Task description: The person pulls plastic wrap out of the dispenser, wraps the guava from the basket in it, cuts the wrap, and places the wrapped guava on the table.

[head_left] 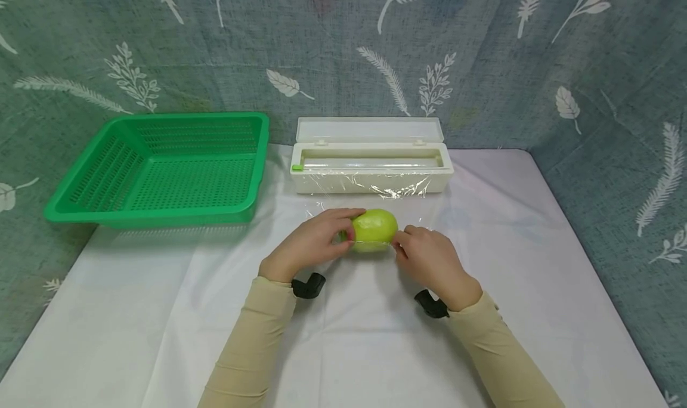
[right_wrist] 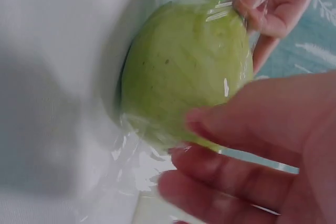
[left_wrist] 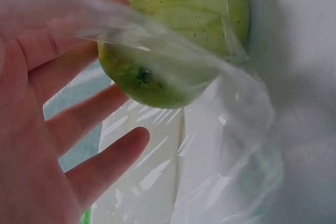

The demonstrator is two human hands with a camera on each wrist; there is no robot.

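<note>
A green oval fruit (head_left: 376, 224) lies on the white-covered table, with clear cling film (left_wrist: 231, 77) draped over it. At the fruit's left end, my left hand (head_left: 322, 235) pinches the film between thumb and index finger, while its other fingers spread along the far side. On the right end, my right hand (head_left: 429, 256) pinches film between thumb and fingertips, close against the fruit. Dark specks and a dark spot mark the skin (left_wrist: 197, 17) in the left wrist view. Film partly veils the left palm there.
Behind the fruit stands a white cling film dispenser (head_left: 343, 182), its lid (head_left: 370, 130) raised and film hanging over its front. A green slotted basket (head_left: 177, 217) sits at the back left. Patterned grey-green cloth (head_left: 333, 50) hangs behind the table (head_left: 365, 348).
</note>
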